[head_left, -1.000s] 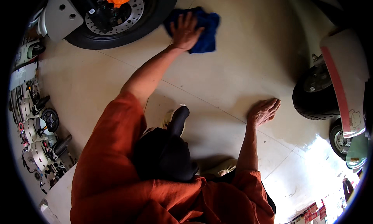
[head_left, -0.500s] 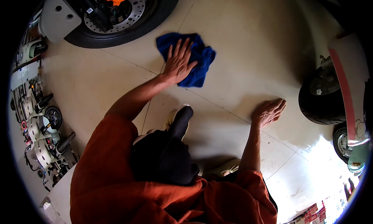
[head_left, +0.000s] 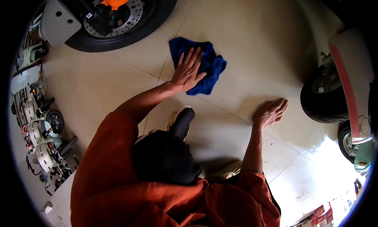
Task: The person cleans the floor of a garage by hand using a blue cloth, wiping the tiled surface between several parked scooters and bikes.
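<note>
My left hand (head_left: pixel 189 69) lies flat on a crumpled dark blue cloth (head_left: pixel 211 65), fingers stretched out and slightly spread. The cloth is spread over the pale tiled floor (head_left: pixel 248 50), with its right side bunched into folds. My right hand (head_left: pixel 271 113) is off to the right with nothing in it, its fingers extended and close together, pointing right. Whether it touches the floor, I cannot tell.
A motorbike wheel (head_left: pixel 157 28) with a perforated brake disc and an orange caliper stands at the upper left. At the right are a scooter's black tyre (head_left: pixel 325 97) and pink-striped body panel (head_left: pixel 356 89). Several parked scooters (head_left: pixel 43 156) line the far left. My shoe (head_left: pixel 232 170) rests below.
My left hand and the blue cloth under it have shifted right and slightly nearer to me. My right hand stays almost in place.
</note>
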The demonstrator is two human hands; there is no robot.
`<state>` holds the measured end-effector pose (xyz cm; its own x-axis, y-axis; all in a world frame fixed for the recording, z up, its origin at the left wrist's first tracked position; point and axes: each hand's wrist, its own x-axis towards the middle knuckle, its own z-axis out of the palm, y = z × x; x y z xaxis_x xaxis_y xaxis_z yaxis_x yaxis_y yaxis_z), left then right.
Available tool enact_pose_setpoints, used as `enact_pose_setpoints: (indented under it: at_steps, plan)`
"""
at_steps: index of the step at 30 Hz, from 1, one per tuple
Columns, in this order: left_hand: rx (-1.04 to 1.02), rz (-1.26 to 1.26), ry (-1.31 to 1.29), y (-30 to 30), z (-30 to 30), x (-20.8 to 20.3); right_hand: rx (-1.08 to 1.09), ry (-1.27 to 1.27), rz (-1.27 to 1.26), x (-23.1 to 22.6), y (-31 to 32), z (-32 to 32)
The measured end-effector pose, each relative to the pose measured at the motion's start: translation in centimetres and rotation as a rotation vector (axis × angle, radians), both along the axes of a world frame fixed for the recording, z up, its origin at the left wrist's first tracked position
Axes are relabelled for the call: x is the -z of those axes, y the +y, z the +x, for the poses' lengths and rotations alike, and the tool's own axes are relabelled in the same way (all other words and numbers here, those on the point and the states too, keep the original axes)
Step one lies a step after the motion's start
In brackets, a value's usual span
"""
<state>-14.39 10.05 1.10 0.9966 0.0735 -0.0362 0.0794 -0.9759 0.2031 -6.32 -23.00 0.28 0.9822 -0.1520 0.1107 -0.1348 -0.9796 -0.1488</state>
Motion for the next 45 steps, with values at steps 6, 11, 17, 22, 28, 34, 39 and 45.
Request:
enact_pose_setpoints:
  at_steps: [6,11,17,22,28,34,39,45]
  plan:
    - [0.019,-0.009,0.022,2.6,4.2,0.5,-0.008,-0.01,-0.002,0.6,-0.6,-0.3]
    - [-0.194,0.129,-0.042,5.2,12.4,1.9,-0.001,-0.037,-0.013,0.4,-0.1,0.0]
    - [-0.542,0.108,-0.06,-4.4,14.9,2.5,-0.011,-0.042,-0.002,0.7,-0.3,0.2]
    - [0.236,-0.083,-0.109,-14.7,4.6,0.0,0.008,-0.045,-0.038,1.0,-0.4,0.2]
    - [0.315,-0.143,-0.117,-6.9,1.9,-0.1,-0.033,-0.063,-0.048,0.9,-1.0,-0.1]
    - [-0.431,0.195,-0.214,9.9,-3.2,3.2,-0.04,-0.031,-0.036,0.5,-0.3,-0.4]
    - [-0.917,0.207,-0.117,10.4,-7.5,5.1,-0.002,-0.057,-0.054,0.7,-0.3,-0.1]
    - [-0.51,0.101,-0.194,-1.0,-1.3,3.5,0.028,0.022,-0.022,0.6,-0.7,0.1]
